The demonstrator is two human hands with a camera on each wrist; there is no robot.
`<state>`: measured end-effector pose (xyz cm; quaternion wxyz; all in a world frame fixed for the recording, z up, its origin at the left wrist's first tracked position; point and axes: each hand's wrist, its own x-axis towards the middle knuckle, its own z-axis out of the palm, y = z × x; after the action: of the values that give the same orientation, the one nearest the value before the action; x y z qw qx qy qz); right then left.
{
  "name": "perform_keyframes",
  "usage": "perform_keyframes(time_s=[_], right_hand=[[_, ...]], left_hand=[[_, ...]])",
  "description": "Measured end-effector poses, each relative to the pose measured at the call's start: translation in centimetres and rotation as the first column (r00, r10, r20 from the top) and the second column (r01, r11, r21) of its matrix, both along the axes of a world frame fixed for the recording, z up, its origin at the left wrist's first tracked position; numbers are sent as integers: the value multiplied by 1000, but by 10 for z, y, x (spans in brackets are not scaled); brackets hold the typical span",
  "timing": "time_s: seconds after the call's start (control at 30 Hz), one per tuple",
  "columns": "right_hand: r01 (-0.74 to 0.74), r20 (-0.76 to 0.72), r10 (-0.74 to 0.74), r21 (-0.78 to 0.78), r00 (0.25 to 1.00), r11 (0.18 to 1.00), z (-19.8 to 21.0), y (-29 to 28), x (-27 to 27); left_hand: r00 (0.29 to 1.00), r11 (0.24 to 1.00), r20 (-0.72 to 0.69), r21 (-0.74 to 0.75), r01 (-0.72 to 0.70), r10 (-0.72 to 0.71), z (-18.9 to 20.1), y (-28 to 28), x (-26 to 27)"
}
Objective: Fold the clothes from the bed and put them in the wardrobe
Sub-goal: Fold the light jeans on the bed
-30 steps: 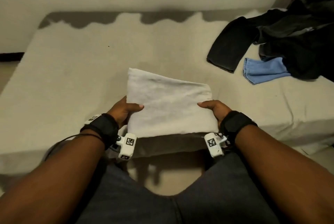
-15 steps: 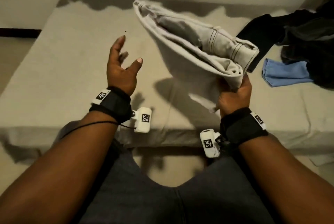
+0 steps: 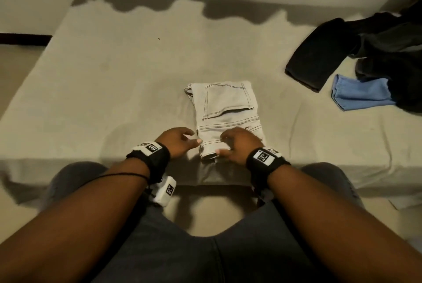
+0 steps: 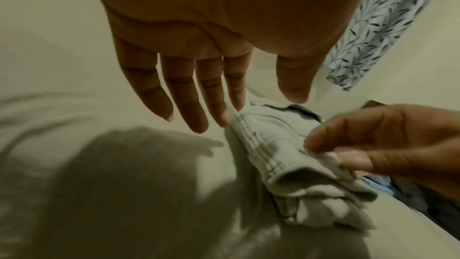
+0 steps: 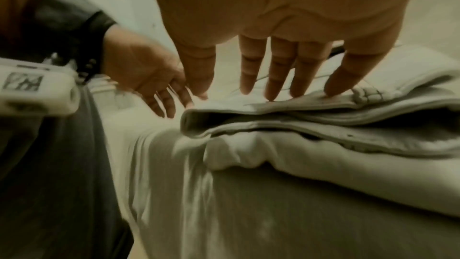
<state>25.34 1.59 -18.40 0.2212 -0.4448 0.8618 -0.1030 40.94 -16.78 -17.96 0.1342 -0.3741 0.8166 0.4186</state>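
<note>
Folded pale jeans (image 3: 225, 111) now laid flat on bed, pocket up, right hand (image 3: 237, 145) released to rest on top, left hand (image 3: 177, 142) lowered beside them

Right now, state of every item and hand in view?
Light jeans: folded, flat on bed, pocket side up.
Left hand: open, fingers touching jeans' left edge.
Right hand: open, fingertips resting on jeans' near end.
Dark clothes: unfolded heap.
Blue garment: unfolded, partly under the heap.

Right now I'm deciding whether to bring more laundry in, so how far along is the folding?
Done: the pale jeans lie folded on the bed. In hand: the right hand rests on them; the left hand is beside them. Left: the dark clothes and blue garment lie unfolded; no wardrobe is in view.
</note>
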Motion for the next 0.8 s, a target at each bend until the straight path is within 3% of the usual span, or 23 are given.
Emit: perform_keyframes(time_s=[0.1,0.13,0.2,0.27,0.37,0.47,0.53,0.63,0.7,0.8], right_hand=[[357,69,-352,-260,934,897,10,9,-25],[473,107,-461,-258,881,843,12,14,-32],[625,212,-598,-97,773,774,12,23,-45],[593,235,-585,44,776,804,10,27,-52],[590,239,-560,-74,793,804,17,31,-61],[587,278,-539,-130,795,799,24,42,-72],[504,228,-504,64,833,862,23,53,-75],[356,125,-407,302,905,884,14,57,-73],[363,116,-400,251,909,897,11,52,-78],[372,161,-373,36,914,928,13,39,-82]], left_hand=[[1000,999,2,27,19,-19,-2,23,-13],[1000,999,-3,34,-20,21,-6,30,-17],[989,987,-29,77,-142,145,-13,41,-25],[962,960,-52,100,-263,269,-16,46,-33],[917,917,-82,118,-380,391,-12,40,-40],[887,874,-88,238,-423,453,-5,28,-41],[952,938,-13,178,-298,305,-4,27,-38],[988,996,151,-86,-28,41,-12,34,-37],[996,970,89,-239,39,-18,-12,38,-49],[968,883,-82,-433,181,-238,-3,45,-77]])
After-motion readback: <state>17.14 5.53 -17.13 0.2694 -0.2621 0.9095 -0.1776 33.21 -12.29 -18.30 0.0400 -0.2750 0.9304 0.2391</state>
